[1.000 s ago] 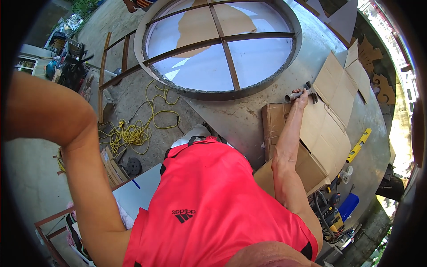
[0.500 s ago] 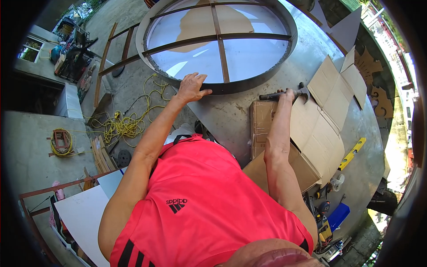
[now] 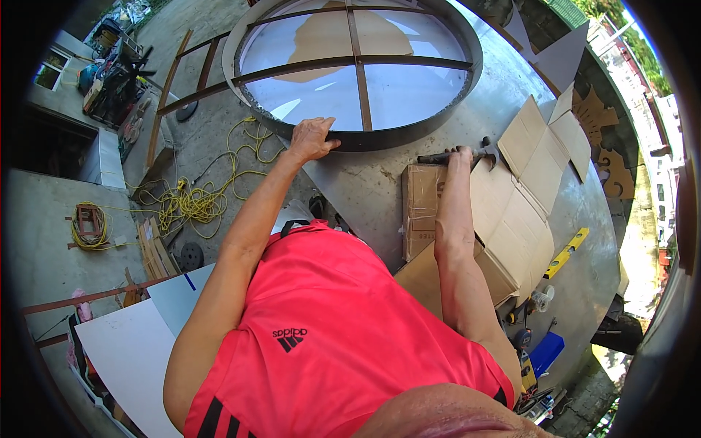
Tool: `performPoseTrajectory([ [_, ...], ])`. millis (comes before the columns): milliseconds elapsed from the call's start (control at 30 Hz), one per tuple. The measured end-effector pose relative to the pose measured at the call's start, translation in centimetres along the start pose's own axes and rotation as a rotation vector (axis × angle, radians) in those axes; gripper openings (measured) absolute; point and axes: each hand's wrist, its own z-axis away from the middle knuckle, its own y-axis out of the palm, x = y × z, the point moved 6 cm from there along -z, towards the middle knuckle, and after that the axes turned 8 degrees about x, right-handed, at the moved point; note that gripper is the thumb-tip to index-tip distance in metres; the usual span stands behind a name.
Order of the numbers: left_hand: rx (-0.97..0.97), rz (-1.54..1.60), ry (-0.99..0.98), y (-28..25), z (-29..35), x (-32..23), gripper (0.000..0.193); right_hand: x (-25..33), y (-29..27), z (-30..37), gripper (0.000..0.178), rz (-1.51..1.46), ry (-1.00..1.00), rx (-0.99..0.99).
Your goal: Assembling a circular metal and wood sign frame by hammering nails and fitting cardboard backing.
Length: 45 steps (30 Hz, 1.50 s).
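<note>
A large round metal frame (image 3: 405, 133) with crossed brown bars and a white panel inside lies ahead of me. My left hand (image 3: 312, 139) grips its near rim, fingers over the top edge and thumb along the outer wall. In my right hand (image 3: 459, 156) is a claw hammer (image 3: 488, 151), held by the handle, its head pointing right. The hammer is over the far edge of an open cardboard box (image 3: 422, 212); whether it touches the box is hard to tell.
The metal table (image 3: 350, 179) carries the frame and box. Right of the box are a yellow spirit level (image 3: 567, 253), a blue case (image 3: 546, 353) and several tools. Tangled yellow cord (image 3: 193, 204) lies on the floor at left, near a brown metal ladder-like frame (image 3: 170, 91).
The view has shifted slightly, so the scene sits a little to the left. Both hands keep their holds on the frame's rim and the hammer.
</note>
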Motion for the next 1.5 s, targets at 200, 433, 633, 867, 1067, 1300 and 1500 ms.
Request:
performPoseTrajectory([
  [200,0.044,-0.048,-0.028,0.5,-0.1,0.3,0.056,-0.9,-2.2,0.7,0.016,0.017,0.0,-0.039],
  [433,0.009,-0.02,-0.012,0.6,-0.3,0.3,0.048,-0.7,-0.6,-0.1,0.016,0.037,-0.02,-0.024],
  [633,-0.014,-0.01,0.008,0.2,-0.2,0.1,0.043,-0.9,0.5,-0.3,0.016,0.04,-0.007,-0.042],
  [867,0.021,-0.03,-0.011,-0.1,-0.2,0.1,0.045,-0.5,1.2,-0.2,0.017,0.024,-0.007,-0.032],
  [1067,0.0,-0.013,0.014,0.0,-0.2,0.2,0.041,-0.6,0.8,-0.3,0.017,0.056,-0.022,-0.036],
  [1300,-0.001,0.018,0.019,-0.3,-0.1,-0.1,0.036,-0.9,0.0,-0.3,0.018,0.072,-0.024,-0.066],
  [1500,-0.008,0.006,0.016,-0.3,-0.2,-0.1,0.036,-1.8,-2.7,0.5,0.018,0.074,-0.024,-0.117],
])
